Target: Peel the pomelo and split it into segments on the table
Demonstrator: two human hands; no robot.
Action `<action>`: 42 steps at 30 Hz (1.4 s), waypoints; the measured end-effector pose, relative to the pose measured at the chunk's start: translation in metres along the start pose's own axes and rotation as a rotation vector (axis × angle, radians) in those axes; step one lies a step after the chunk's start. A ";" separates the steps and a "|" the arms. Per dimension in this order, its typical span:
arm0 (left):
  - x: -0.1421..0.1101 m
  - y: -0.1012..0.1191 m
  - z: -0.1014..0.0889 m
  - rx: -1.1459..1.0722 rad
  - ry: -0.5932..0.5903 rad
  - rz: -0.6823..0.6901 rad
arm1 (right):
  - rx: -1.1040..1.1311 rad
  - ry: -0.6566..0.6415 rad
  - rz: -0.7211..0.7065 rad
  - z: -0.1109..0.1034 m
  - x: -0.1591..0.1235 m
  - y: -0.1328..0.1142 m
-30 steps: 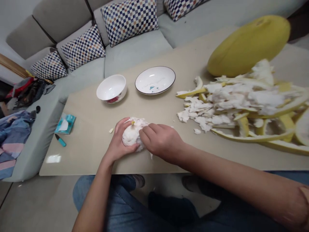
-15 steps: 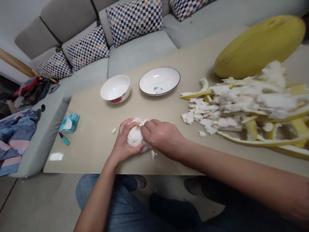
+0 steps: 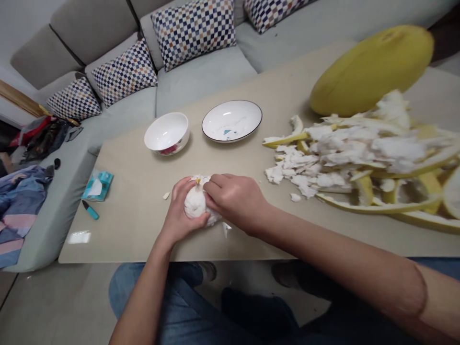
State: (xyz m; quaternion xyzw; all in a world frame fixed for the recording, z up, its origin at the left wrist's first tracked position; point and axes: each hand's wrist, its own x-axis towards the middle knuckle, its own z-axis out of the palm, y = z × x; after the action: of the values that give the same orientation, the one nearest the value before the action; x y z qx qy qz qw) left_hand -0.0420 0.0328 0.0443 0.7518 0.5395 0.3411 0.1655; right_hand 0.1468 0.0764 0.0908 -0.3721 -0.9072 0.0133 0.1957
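Observation:
A peeled pomelo (image 3: pixel 194 205), white with pith and with a small yellow bit on top, stands on the table near its front edge. My left hand (image 3: pixel 180 207) is wrapped round its left side, thumb toward me. Against its right side, my right hand (image 3: pixel 235 199) has its fingers closed in a pinch on the pith; the fingertips are partly hidden by the hand itself. A small scrap of pith (image 3: pixel 226 229) lies just below my right hand, and a pale fragment (image 3: pixel 166 195) is left of my left hand.
Peel strips (image 3: pixel 381 207) and torn pith (image 3: pixel 298 167) are heaped at right, before a whole yellow pomelo (image 3: pixel 372 72). Behind my hands stand a white bowl (image 3: pixel 167 132) and a white plate (image 3: pixel 232 120). A tissue pack (image 3: pixel 98 186) and teal-handled knife (image 3: pixel 90 210) lie left.
The camera view has swung right and back. My right fingers have shifted slightly left and up along the pomelo. My left hand keeps its hold.

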 end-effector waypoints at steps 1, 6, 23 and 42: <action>0.000 0.000 0.000 0.004 0.003 -0.002 | 0.017 0.053 0.024 0.004 0.000 0.001; -0.002 0.002 -0.001 0.010 -0.040 -0.008 | 0.082 0.188 0.276 0.001 0.001 0.032; -0.002 0.005 0.001 0.026 -0.031 -0.042 | -0.030 0.419 0.404 -0.053 -0.078 0.121; -0.003 0.011 0.005 0.034 -0.006 -0.053 | 0.048 -0.306 0.069 -0.024 0.018 0.000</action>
State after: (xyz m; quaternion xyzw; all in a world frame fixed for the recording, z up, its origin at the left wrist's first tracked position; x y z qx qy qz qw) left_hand -0.0312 0.0265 0.0463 0.7409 0.5645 0.3251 0.1635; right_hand 0.1443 0.0861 0.1195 -0.3918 -0.9126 0.0984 0.0636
